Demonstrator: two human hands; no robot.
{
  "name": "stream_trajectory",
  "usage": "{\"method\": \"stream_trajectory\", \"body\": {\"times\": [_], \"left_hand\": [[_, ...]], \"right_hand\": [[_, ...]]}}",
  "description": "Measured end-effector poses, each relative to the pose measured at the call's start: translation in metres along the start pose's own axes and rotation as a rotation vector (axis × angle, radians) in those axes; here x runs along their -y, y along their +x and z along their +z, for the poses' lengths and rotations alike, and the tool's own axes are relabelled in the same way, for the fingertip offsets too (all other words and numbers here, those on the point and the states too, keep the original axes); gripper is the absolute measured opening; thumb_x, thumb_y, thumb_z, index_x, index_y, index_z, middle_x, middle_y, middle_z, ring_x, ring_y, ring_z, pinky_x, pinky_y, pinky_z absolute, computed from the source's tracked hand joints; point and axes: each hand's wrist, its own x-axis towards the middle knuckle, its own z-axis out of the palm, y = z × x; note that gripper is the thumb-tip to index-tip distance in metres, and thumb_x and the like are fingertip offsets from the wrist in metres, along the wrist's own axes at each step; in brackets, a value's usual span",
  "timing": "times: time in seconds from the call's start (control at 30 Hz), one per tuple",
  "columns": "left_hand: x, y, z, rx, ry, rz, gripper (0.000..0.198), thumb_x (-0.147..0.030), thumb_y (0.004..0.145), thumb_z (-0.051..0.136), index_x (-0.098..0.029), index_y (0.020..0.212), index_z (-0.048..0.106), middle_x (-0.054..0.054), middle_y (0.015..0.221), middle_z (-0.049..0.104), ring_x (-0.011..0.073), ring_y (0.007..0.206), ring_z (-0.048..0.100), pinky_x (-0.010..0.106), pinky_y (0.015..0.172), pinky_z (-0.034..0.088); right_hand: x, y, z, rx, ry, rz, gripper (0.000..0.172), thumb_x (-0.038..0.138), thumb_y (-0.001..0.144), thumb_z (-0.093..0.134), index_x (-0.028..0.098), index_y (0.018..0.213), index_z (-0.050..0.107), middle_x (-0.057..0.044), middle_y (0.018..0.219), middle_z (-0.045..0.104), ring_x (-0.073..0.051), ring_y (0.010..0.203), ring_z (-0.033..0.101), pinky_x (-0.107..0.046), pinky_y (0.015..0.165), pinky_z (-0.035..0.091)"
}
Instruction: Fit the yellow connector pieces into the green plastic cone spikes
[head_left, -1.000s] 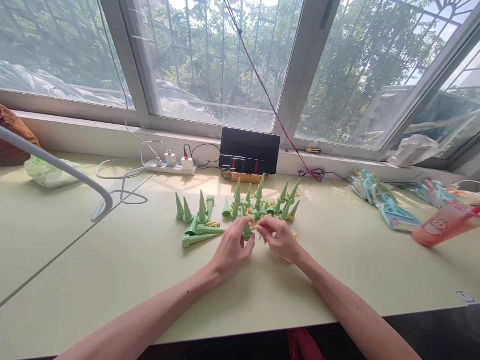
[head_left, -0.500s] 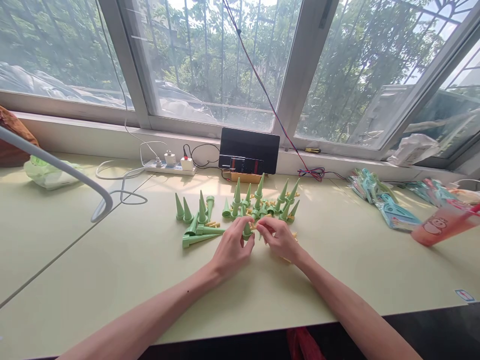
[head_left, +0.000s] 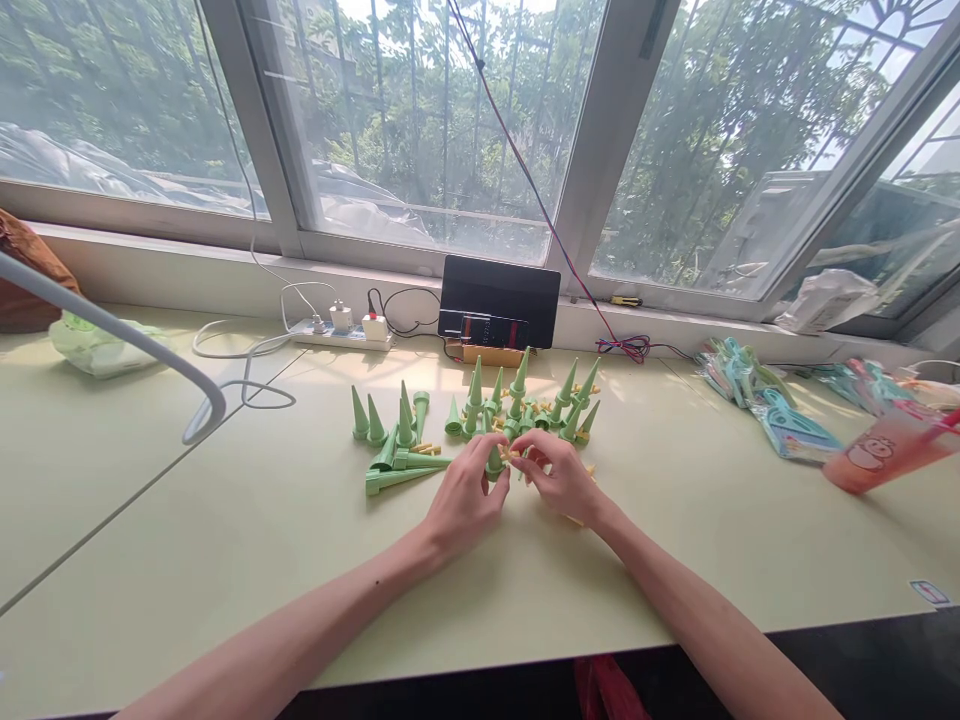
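My left hand [head_left: 465, 495] is closed round a green plastic cone-shaped spike [head_left: 494, 464], which stands point up between thumb and fingers. From the right, my right hand [head_left: 561, 480] pinches a small yellow plastic piece [head_left: 506, 455] against the side of that spike. The fingers partly cover the place where the two meet. Just beyond my hands is a group of green spikes [head_left: 517, 376], some stacked on one another, with yellow pieces among them. To the left, more spikes stand upright, and a few, such as a long green spike [head_left: 405, 479], lie flat.
Behind the spikes a black tablet [head_left: 499, 290] leans on a stand, with a power strip [head_left: 341, 338] to its left. At right are bagged turquoise items [head_left: 795, 425] and a tilted drink cup [head_left: 874, 452]. A grey curved tube [head_left: 142, 340] crosses the left side.
The right fingers have shifted very slightly at the yellow piece. My left hand and the spike in it look unmoved.
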Motion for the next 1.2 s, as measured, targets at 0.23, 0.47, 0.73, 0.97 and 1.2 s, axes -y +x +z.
{"method": "stream_trajectory", "body": {"times": [0.23, 0.47, 0.73, 0.97, 1.2], "left_hand": [[0.0017, -0.0003, -0.0003, 0.020, 0.009, -0.015, 0.031, -0.018, 0.089, 0.052, -0.022, 0.120, 0.051, 0.003, 0.102, 0.063, 0.0064, 0.054, 0.047, 0.023, 0.054, 0.044], [0.0034, -0.0003, 0.0003, 0.024, 0.010, 0.001, 0.029, -0.017, 0.089, 0.051, -0.022, 0.117, 0.052, 0.004, 0.108, 0.062, 0.0060, 0.054, 0.046, 0.023, 0.055, 0.045], [0.0027, -0.0007, 0.0000, 0.038, 0.023, 0.015, 0.027, -0.015, 0.087, 0.051, -0.022, 0.114, 0.052, 0.003, 0.107, 0.062, 0.0061, 0.055, 0.045, 0.023, 0.056, 0.045], [0.0033, -0.0002, -0.0009, 0.064, 0.022, 0.018, 0.026, -0.015, 0.087, 0.051, -0.022, 0.112, 0.053, 0.002, 0.103, 0.062, 0.0057, 0.054, 0.044, 0.023, 0.056, 0.044], [0.0026, -0.0016, -0.0013, 0.072, 0.019, 0.018, 0.026, -0.015, 0.088, 0.052, -0.022, 0.113, 0.053, 0.002, 0.107, 0.062, 0.0050, 0.053, 0.043, 0.024, 0.057, 0.044]], "right_hand": [[-0.0007, 0.0006, 0.0007, -0.014, -0.011, -0.008, 0.014, 0.033, 0.094, 0.057, 0.020, 0.094, 0.062, -0.004, 0.083, 0.066, -0.014, 0.061, 0.060, -0.027, 0.056, 0.051], [-0.0009, 0.0005, 0.0014, -0.004, -0.010, 0.000, 0.014, 0.033, 0.095, 0.057, 0.020, 0.092, 0.062, -0.003, 0.079, 0.064, -0.014, 0.059, 0.058, -0.027, 0.055, 0.049], [-0.0014, -0.0004, 0.0006, 0.022, -0.035, 0.003, 0.017, 0.032, 0.096, 0.056, 0.019, 0.086, 0.062, -0.001, 0.071, 0.061, -0.014, 0.058, 0.055, -0.027, 0.056, 0.047], [-0.0022, 0.0001, 0.0004, 0.013, -0.067, -0.019, 0.020, 0.030, 0.095, 0.056, 0.018, 0.080, 0.063, -0.001, 0.067, 0.060, -0.013, 0.059, 0.051, -0.025, 0.056, 0.041], [-0.0038, -0.0011, 0.0002, 0.018, -0.081, -0.028, 0.023, 0.027, 0.095, 0.054, 0.018, 0.074, 0.060, 0.001, 0.062, 0.054, -0.012, 0.057, 0.045, -0.025, 0.054, 0.035]]}}
